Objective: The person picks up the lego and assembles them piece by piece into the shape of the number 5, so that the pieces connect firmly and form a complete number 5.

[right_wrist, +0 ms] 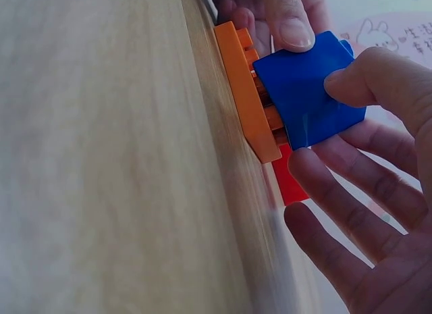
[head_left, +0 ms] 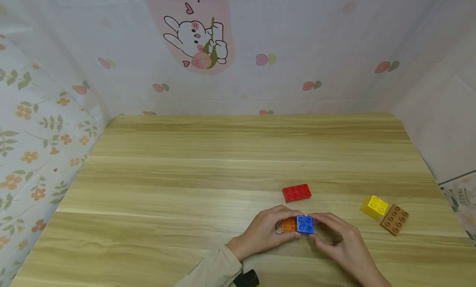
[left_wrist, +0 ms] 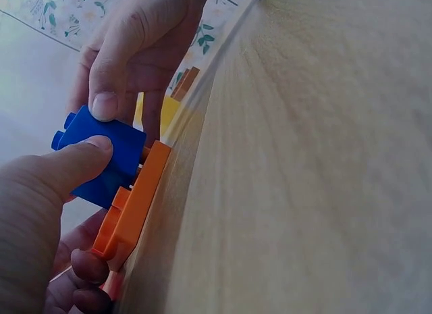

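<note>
The left hand curls its thumb and fingers about a flat orange plastic brick with round studs, its thumb also resting on the face of a deep blue plastic block with four studs on top; the right hand pinches that blue block from the other side, its thumb on the same face, its remaining fingers spread loosely below in the right wrist view; the blue block sits between the two hands, over the right-hand end of the orange brick, slightly tilted, with orange studs visible in the gap beneath it; whether the orange brick touches the wood-grained table I cannot tell.

Just beyond the fingertips lies a flat red plastic brick with eight studs; well to the right of the right hand stands a bright yellow plastic block with four studs, and just beside it, farther from that hand, lies a flat brown plastic brick with eight studs; a beige fabric sleeve covers the left forearm; far beyond both hands hangs a pale printed cloth with a rabbit.
</note>
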`<move>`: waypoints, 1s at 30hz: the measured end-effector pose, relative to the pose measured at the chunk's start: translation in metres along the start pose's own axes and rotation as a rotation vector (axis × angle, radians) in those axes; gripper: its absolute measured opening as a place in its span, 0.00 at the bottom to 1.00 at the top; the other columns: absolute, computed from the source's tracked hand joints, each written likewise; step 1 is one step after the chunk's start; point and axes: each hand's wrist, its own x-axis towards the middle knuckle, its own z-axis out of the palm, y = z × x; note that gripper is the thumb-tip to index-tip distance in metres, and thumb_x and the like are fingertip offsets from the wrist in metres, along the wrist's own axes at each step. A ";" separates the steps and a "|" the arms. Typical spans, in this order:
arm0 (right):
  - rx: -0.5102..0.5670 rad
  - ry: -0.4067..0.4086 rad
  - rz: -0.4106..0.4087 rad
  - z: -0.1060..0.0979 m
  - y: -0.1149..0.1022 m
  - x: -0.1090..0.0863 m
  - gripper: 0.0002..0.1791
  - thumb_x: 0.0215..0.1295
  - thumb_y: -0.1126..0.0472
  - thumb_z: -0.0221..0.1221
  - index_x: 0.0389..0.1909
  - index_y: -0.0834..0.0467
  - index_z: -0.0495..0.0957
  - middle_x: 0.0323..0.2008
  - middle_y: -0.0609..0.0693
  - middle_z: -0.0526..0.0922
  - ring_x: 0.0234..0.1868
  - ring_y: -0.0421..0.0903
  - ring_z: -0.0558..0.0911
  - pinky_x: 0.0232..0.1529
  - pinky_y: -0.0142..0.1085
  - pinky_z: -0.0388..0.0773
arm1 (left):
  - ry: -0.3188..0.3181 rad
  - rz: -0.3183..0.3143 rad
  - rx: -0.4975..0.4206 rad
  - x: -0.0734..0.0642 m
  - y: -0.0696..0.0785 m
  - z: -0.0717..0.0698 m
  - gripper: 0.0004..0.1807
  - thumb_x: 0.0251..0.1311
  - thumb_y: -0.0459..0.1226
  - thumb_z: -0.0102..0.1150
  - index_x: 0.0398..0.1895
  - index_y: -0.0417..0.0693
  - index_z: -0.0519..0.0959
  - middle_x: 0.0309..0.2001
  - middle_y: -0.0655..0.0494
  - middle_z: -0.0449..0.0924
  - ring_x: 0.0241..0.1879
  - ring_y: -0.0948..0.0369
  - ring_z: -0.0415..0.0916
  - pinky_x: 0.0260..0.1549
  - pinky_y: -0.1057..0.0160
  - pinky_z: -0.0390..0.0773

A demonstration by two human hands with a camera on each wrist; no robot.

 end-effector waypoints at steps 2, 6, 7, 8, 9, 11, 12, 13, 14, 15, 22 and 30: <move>-0.003 -0.001 0.004 0.000 0.000 0.000 0.30 0.36 0.73 0.72 0.46 0.53 0.80 0.41 0.43 0.81 0.42 0.38 0.79 0.47 0.17 0.66 | 0.004 0.003 0.000 0.000 0.000 0.000 0.22 0.56 0.45 0.64 0.54 0.55 0.76 0.46 0.64 0.77 0.45 0.77 0.68 0.44 0.80 0.66; -0.003 -0.001 0.004 0.000 0.000 0.000 0.30 0.36 0.73 0.72 0.46 0.53 0.80 0.41 0.43 0.81 0.42 0.38 0.80 0.47 0.17 0.66 | 0.007 -0.002 -0.010 0.000 0.000 0.000 0.22 0.55 0.45 0.64 0.54 0.54 0.76 0.46 0.64 0.77 0.44 0.76 0.68 0.42 0.80 0.66; -0.001 -0.001 0.003 0.000 0.000 0.000 0.30 0.36 0.73 0.72 0.46 0.53 0.80 0.41 0.43 0.81 0.41 0.38 0.80 0.47 0.17 0.66 | 0.007 -0.003 -0.011 0.000 0.000 0.000 0.22 0.55 0.45 0.64 0.54 0.54 0.76 0.46 0.64 0.77 0.44 0.76 0.68 0.42 0.80 0.66; 0.001 -0.002 0.001 0.000 0.000 0.000 0.30 0.36 0.73 0.72 0.46 0.53 0.80 0.41 0.43 0.81 0.41 0.38 0.80 0.47 0.17 0.66 | 0.007 -0.005 -0.012 0.000 -0.001 0.000 0.22 0.55 0.45 0.64 0.54 0.54 0.77 0.46 0.64 0.77 0.43 0.76 0.68 0.42 0.80 0.66; 0.004 -0.002 -0.001 0.000 0.000 0.000 0.30 0.36 0.73 0.72 0.46 0.53 0.80 0.41 0.43 0.81 0.41 0.39 0.80 0.47 0.17 0.66 | 0.006 -0.007 -0.013 0.000 -0.001 0.001 0.22 0.55 0.45 0.64 0.54 0.54 0.77 0.46 0.64 0.77 0.43 0.77 0.68 0.42 0.81 0.66; 0.008 -0.001 -0.006 0.000 0.000 0.000 0.30 0.36 0.73 0.72 0.46 0.53 0.80 0.41 0.43 0.81 0.41 0.39 0.80 0.47 0.17 0.66 | 0.005 -0.010 -0.014 0.000 -0.001 0.001 0.22 0.55 0.45 0.64 0.54 0.54 0.77 0.46 0.64 0.77 0.43 0.77 0.68 0.41 0.81 0.66; 0.010 0.000 -0.007 0.000 0.000 0.000 0.30 0.36 0.73 0.72 0.46 0.53 0.80 0.41 0.43 0.81 0.41 0.39 0.80 0.47 0.17 0.66 | 0.006 -0.011 -0.013 0.000 -0.001 0.001 0.22 0.55 0.46 0.64 0.54 0.55 0.77 0.45 0.64 0.77 0.42 0.77 0.68 0.40 0.81 0.66; 0.011 0.000 -0.008 0.000 0.001 -0.001 0.30 0.36 0.73 0.72 0.46 0.53 0.80 0.41 0.44 0.81 0.41 0.39 0.80 0.47 0.17 0.66 | 0.007 -0.012 -0.013 0.000 -0.001 0.001 0.22 0.55 0.46 0.64 0.54 0.55 0.77 0.45 0.65 0.77 0.42 0.77 0.67 0.39 0.81 0.66; 0.012 -0.001 -0.006 0.000 0.001 -0.001 0.30 0.36 0.73 0.72 0.46 0.53 0.80 0.41 0.44 0.81 0.41 0.39 0.80 0.47 0.17 0.66 | 0.008 -0.013 -0.012 0.000 -0.002 0.002 0.22 0.55 0.46 0.64 0.54 0.55 0.77 0.45 0.65 0.77 0.41 0.77 0.67 0.38 0.81 0.66; 0.013 -0.002 -0.003 -0.001 0.001 -0.001 0.30 0.36 0.73 0.72 0.46 0.53 0.80 0.41 0.44 0.81 0.41 0.39 0.80 0.47 0.17 0.66 | 0.009 -0.012 -0.012 0.000 -0.002 0.002 0.22 0.55 0.46 0.64 0.54 0.55 0.77 0.45 0.65 0.77 0.40 0.77 0.67 0.37 0.81 0.66; 0.010 -0.019 0.031 -0.002 0.001 0.000 0.29 0.38 0.72 0.73 0.47 0.52 0.80 0.42 0.44 0.81 0.43 0.37 0.79 0.46 0.18 0.67 | 0.007 -0.017 -0.016 0.001 -0.001 0.001 0.22 0.55 0.46 0.64 0.54 0.55 0.77 0.45 0.66 0.77 0.38 0.76 0.66 0.35 0.82 0.66; -0.002 -0.028 0.047 -0.003 0.003 0.000 0.28 0.38 0.71 0.73 0.46 0.53 0.81 0.41 0.43 0.82 0.42 0.35 0.79 0.45 0.18 0.68 | 0.005 -0.019 -0.010 0.001 -0.001 0.000 0.22 0.54 0.46 0.64 0.54 0.54 0.77 0.45 0.64 0.77 0.39 0.76 0.67 0.36 0.82 0.66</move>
